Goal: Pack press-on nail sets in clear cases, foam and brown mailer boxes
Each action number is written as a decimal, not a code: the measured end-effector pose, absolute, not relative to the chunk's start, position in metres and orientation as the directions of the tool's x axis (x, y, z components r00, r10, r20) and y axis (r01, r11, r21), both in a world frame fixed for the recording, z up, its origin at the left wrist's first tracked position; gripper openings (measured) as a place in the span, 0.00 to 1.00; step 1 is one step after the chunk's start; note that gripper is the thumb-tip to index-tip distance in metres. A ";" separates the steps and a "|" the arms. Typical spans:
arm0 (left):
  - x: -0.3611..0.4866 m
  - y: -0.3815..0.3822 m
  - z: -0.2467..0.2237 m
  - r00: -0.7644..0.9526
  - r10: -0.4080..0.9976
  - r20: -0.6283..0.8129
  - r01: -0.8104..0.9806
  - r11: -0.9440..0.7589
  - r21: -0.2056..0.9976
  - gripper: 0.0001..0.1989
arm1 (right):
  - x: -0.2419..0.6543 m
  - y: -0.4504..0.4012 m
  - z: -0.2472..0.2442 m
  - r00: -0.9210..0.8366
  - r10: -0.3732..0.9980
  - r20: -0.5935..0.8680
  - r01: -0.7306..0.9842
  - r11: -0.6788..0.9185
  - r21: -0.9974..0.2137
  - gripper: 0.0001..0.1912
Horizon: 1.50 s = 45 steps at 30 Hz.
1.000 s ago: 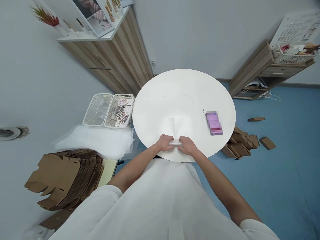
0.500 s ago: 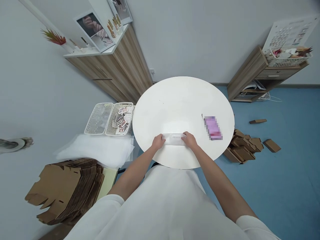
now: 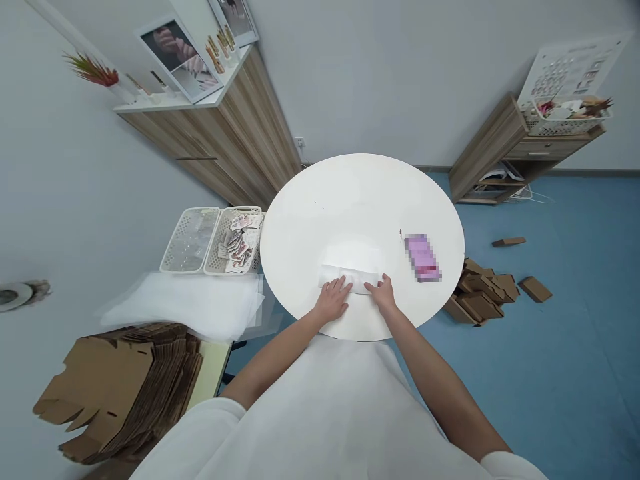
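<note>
Tabletop: strip (left fingers now mid-length)

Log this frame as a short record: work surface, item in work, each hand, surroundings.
Surface: white rounded table
Item: flat, whitish, rectangular strip
Left hand: fingers spread on the strip
Right hand: at the strip's right end
Also on table: pixelated purple rectangular item
Left side: white perforated plastic baskets
Right floor: brown cardboard boxes

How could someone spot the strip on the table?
Find the white table. Toward its near edge, the left hand rests on the strip and the right hand is at its right end. It is white and lies crosswise, unlike the blurred purple item farther right.
</note>
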State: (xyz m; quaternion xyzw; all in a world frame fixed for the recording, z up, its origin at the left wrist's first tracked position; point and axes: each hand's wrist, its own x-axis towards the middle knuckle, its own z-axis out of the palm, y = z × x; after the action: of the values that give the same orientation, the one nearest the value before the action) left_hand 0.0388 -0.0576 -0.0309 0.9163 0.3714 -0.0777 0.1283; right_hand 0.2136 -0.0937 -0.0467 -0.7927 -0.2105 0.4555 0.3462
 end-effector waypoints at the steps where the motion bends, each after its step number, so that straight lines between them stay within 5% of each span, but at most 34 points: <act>1: 0.040 -0.058 -0.032 0.711 0.657 -0.249 0.700 -0.694 0.169 0.29 | 0.216 -0.090 -0.046 0.474 0.655 -0.588 0.021 -0.676 -0.736 0.38; 8: 0.037 -0.057 -0.033 0.728 0.633 -0.264 0.682 -0.707 0.187 0.31 | 0.219 -0.067 -0.039 0.339 0.750 -0.568 0.060 -0.619 -0.783 0.09; 13: 0.034 -0.057 -0.030 0.726 0.647 -0.233 0.687 -0.665 0.292 0.31 | 0.196 -0.050 -0.035 0.255 0.767 -0.588 -0.049 -0.597 -0.800 0.06; 17: 0.028 -0.060 -0.027 0.709 0.684 -0.172 0.693 -0.631 0.349 0.34 | 0.187 -0.049 -0.036 0.232 0.780 -0.582 -0.044 -0.589 -0.807 0.13; 20: 0.027 -0.062 -0.027 0.732 0.665 -0.146 0.668 -0.659 0.346 0.32 | 0.191 -0.052 -0.038 0.188 0.817 -0.545 0.115 -0.569 -0.814 0.17; 23: 0.028 -0.062 -0.030 0.705 0.692 -0.152 0.693 -0.629 0.351 0.28 | 0.198 -0.057 -0.037 0.170 0.887 -0.430 0.446 -0.458 -0.769 0.18; 29: 0.022 -0.063 -0.030 0.660 0.717 -0.226 0.736 -0.556 0.386 0.27 | 0.188 -0.074 -0.039 0.055 0.965 -0.255 0.856 -0.177 -0.485 0.24; 33: 0.009 -0.067 -0.037 0.298 0.914 -0.276 0.879 -0.149 0.454 0.30 | 0.175 -0.077 -0.044 0.087 0.961 -0.261 0.880 -0.197 -0.432 0.25; 37: -0.002 -0.065 -0.047 -0.032 0.888 -0.458 0.776 0.311 0.548 0.33 | 0.176 -0.077 -0.045 0.061 0.961 -0.269 0.862 -0.186 -0.471 0.25; 40: -0.002 -0.061 -0.053 -0.088 0.852 -0.517 0.667 0.436 0.605 0.35 | 0.179 -0.084 -0.045 0.012 0.960 -0.281 0.851 -0.158 -0.500 0.25; 45: 0.001 -0.058 -0.055 -0.130 0.770 -0.625 0.648 0.543 0.535 0.38 | 0.177 -0.108 -0.050 -0.022 0.965 -0.260 0.837 -0.125 -0.533 0.25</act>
State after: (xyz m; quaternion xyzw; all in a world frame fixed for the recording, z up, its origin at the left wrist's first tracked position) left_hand 0.0012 -0.0575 -0.0549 0.4734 0.7486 0.0666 0.4593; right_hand 0.1768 -0.1076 -0.0501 -0.6907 -0.6523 0.2920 0.1099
